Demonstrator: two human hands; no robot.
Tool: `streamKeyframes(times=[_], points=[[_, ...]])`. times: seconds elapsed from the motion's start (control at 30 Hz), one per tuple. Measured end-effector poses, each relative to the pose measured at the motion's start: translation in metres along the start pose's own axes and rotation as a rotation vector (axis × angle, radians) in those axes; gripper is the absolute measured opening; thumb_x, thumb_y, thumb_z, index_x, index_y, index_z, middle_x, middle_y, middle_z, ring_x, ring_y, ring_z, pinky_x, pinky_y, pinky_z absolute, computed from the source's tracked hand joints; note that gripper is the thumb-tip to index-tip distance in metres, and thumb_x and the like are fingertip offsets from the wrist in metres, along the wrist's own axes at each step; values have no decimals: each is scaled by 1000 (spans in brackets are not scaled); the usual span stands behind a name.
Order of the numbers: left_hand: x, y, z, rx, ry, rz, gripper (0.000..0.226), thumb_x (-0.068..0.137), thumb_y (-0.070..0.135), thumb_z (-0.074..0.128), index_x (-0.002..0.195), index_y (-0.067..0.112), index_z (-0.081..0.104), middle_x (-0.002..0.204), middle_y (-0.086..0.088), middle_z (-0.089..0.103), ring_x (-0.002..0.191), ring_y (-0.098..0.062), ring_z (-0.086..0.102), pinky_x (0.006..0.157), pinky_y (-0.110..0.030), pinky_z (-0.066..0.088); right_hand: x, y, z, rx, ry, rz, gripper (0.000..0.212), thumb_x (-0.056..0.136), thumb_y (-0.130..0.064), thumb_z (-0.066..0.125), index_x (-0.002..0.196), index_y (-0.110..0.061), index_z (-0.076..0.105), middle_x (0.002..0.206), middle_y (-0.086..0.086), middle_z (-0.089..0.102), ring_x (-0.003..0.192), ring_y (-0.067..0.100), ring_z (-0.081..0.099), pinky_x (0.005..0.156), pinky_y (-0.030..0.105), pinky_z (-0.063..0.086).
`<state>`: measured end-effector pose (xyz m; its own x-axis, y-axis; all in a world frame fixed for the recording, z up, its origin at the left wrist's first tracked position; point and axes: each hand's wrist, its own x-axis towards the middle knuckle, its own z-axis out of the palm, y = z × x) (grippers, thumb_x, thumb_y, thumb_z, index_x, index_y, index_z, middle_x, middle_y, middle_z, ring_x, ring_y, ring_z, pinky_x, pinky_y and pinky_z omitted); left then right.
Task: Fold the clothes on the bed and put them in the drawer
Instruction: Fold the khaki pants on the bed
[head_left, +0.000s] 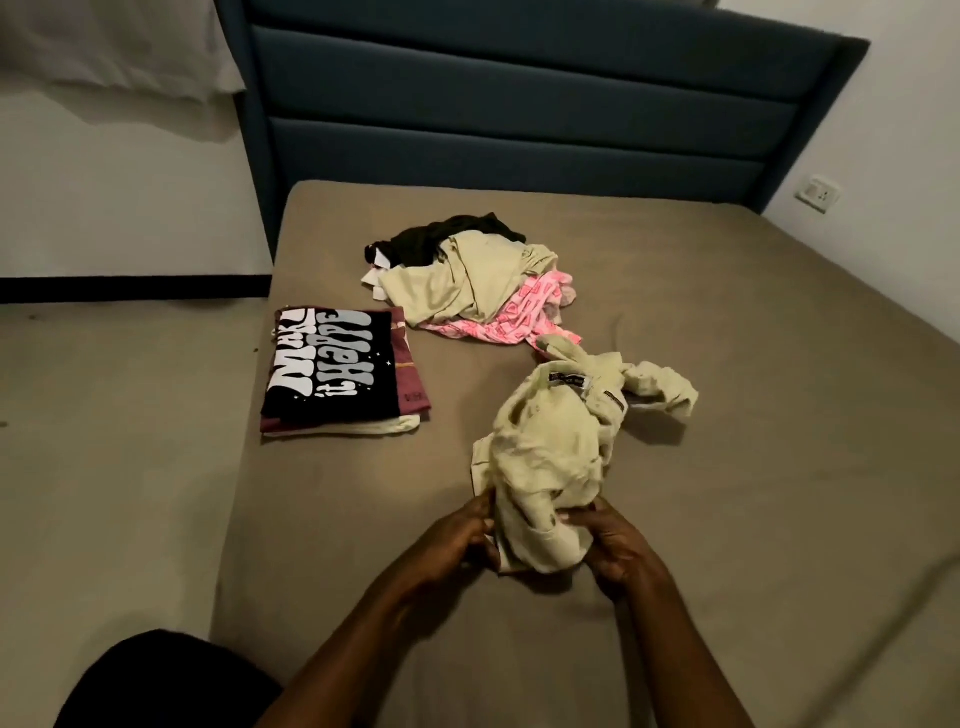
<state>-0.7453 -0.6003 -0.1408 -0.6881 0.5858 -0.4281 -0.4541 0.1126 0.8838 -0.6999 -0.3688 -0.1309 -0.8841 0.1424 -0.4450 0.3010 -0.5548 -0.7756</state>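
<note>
Garment in hand: a pale yellow-green shirt (550, 457) lies bunched on the brown bed sheet (753, 415), its collar label facing up and one sleeve trailing off toward the right.
Left hand: the left hand (457, 545) pinches the near left edge of the shirt, fingers curled round the cloth.
Right hand: the right hand (618, 551) grasps the near right part of the same bunch, thumb over the fabric.
Step in hand: judged to be opening the shirt out so it can be laid flat before folding.
How to do it well: find the hem or the two side seams, draw the hands apart, and let the twisted sleeve fall free; folding a bunch would lock in the creases.
Flat surface: the bare sheet just ahead of the hands gives room to spread it front-down.
Finished stack: a folded pile (343, 374) topped by a black printed T-shirt sits near the left bed edge, well apart from the hands.
Still to fold: a loose heap (467, 280) of beige, black and pink clothes lies farther up the bed, toward the blue headboard (519, 104).
Drawer: not in view.
Risk: the trailing sleeve may stay twisted underneath if the shirt is not shaken out.
</note>
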Motion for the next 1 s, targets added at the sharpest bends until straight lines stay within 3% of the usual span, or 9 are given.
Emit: streamKeyframes(times=[0.07, 0.17, 0.3, 0.37, 0.43, 0.6, 0.83, 0.9, 1.0], points=[[-19, -10, 5, -85, 106, 14, 38, 99, 36, 48, 132, 27, 64, 98, -5, 78, 91, -19, 72, 82, -28, 49, -4, 6, 5, -156, -21, -42, 99, 45, 5, 96, 137, -3, 60, 131, 25, 66, 123, 41, 63, 95, 47, 57], [-31, -24, -6, -249, 224, 90, 50, 106, 50, 34, 133, 21, 65, 118, -5, 75, 116, -28, 67, 100, -39, 49, -10, 16, 10, -357, -39, -110, 91, 46, 25, 78, 131, -2, 62, 121, 19, 73, 122, 43, 63, 84, 39, 60], [-34, -37, -24, -526, 269, 142, 71, 86, 73, 56, 125, 14, 69, 125, -16, 69, 113, -33, 65, 99, -42, 49, -26, 27, 31, -745, 13, -322, 77, 56, 5, 69, 128, -20, 64, 118, -16, 74, 120, 9, 66, 91, 23, 55], [-35, -40, -28, -588, 278, 202, 61, 86, 64, 64, 126, 19, 70, 131, -13, 68, 116, -29, 66, 94, -40, 56, -37, 37, 45, -967, 68, -438, 59, 72, -13, 63, 130, -18, 64, 125, -10, 73, 119, 13, 67, 98, 28, 53], [-37, -45, -29, -586, 288, 261, 62, 83, 48, 77, 137, 20, 63, 136, -11, 66, 122, -29, 65, 95, -40, 58, -48, 45, 53, -1272, 248, -471, 54, 76, -22, 57, 128, -10, 64, 119, 11, 74, 109, 36, 68, 87, 35, 51], [-50, -55, -32, -381, 402, 343, 83, 73, 12, 92, 143, 34, 52, 138, 0, 65, 126, -26, 62, 101, -56, 52, -65, 18, 42, -1586, 301, -457, 55, 64, -24, 47, 112, -17, 74, 100, 19, 75, 93, 45, 67, 74, 40, 50], [-66, -53, -35, -320, 448, 342, 95, 62, 53, 88, 145, 48, 42, 143, 11, 55, 128, -20, 59, 91, -45, 57, -93, -48, -26, -1569, 500, -380, 31, 63, -40, 59, 83, -30, 82, 86, 4, 77, 87, 31, 72, 69, 33, 50], [-67, -51, -31, -145, 379, 362, 97, 67, 47, 89, 147, 57, 35, 146, 14, 52, 128, -12, 57, 97, -46, 54, -100, -37, -44, -1529, 636, -409, 34, 75, -39, 62, 103, -28, 78, 106, 10, 71, 97, 35, 68, 76, 38, 52], [-65, -54, -21, 56, 207, 382, 96, 73, 37, 91, 149, 56, 35, 137, 18, 59, 122, -5, 62, 97, -35, 55, -117, 12, -36, -1032, 1078, -522, 37, 88, -26, 64, 122, -14, 63, 124, 14, 61, 105, 37, 62, 87, 43, 48]])
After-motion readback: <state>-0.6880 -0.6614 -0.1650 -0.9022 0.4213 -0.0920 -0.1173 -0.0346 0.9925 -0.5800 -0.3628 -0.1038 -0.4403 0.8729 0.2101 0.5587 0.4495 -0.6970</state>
